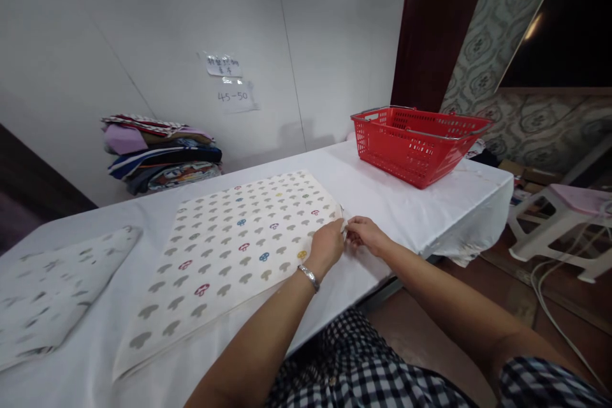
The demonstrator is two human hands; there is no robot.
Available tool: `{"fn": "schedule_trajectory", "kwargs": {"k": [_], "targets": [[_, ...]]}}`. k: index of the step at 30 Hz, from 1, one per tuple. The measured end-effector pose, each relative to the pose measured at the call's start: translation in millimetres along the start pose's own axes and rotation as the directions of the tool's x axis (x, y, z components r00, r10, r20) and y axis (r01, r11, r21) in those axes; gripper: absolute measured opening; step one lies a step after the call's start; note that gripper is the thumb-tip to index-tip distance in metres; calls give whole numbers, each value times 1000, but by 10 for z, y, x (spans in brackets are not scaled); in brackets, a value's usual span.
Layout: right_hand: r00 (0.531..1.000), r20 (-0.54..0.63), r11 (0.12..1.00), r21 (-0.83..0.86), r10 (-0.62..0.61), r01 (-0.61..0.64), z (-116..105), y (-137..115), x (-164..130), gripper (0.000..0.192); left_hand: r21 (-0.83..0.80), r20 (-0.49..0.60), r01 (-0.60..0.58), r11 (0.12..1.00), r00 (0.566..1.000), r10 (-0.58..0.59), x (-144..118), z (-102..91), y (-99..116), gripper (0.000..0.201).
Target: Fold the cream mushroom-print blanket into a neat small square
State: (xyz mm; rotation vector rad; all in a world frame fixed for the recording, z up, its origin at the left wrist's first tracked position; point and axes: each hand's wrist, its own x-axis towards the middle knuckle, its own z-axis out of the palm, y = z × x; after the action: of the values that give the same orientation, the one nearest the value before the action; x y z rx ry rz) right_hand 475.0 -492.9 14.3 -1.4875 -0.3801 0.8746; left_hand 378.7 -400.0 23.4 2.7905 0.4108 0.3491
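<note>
A cream cloth (229, 236) printed with grey and coloured mushrooms lies flat, in folded layers, on the white-covered table. At its near right corner, my left hand (329, 243), with a silver bracelet at the wrist, is closed on the cloth's edge. My right hand (367, 234) is just to the right, its fingers pinched at the same corner; the bit of cloth between them is mostly hidden. To the left lies a second folded white cloth (62, 287) with dark and grey marks, apart from both hands.
A red plastic basket (415, 146) with metal handles stands at the table's back right. Folded clothes (162, 153) are stacked by the wall at the back left. Paper notes (234, 97) are taped to the wall. Beyond the table's right end is a plastic stool (568, 217) with cables.
</note>
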Motion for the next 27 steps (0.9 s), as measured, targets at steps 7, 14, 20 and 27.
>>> {"fn": "schedule_trajectory", "kwargs": {"k": [7, 14, 20, 27], "targets": [[1000, 20, 993, -117, 11, -9, -25, -79, 21, 18, -170, -78, 74, 983, 993, -88, -23, 44, -2, 48], [997, 71, 997, -77, 10, -5, -48, -119, -18, 12, -214, -95, 75, 974, 991, -98, -43, 49, 5, 50], [999, 54, 994, -107, -4, 10, -47, -119, -1, 17, -8, -69, -15, 1000, 997, 15, -73, 54, 68, 50], [1000, 29, 978, -206, -2, 8, -55, -80, 64, 16, 24, -101, -100, 995, 990, 102, -137, 92, 114, 51]]}}
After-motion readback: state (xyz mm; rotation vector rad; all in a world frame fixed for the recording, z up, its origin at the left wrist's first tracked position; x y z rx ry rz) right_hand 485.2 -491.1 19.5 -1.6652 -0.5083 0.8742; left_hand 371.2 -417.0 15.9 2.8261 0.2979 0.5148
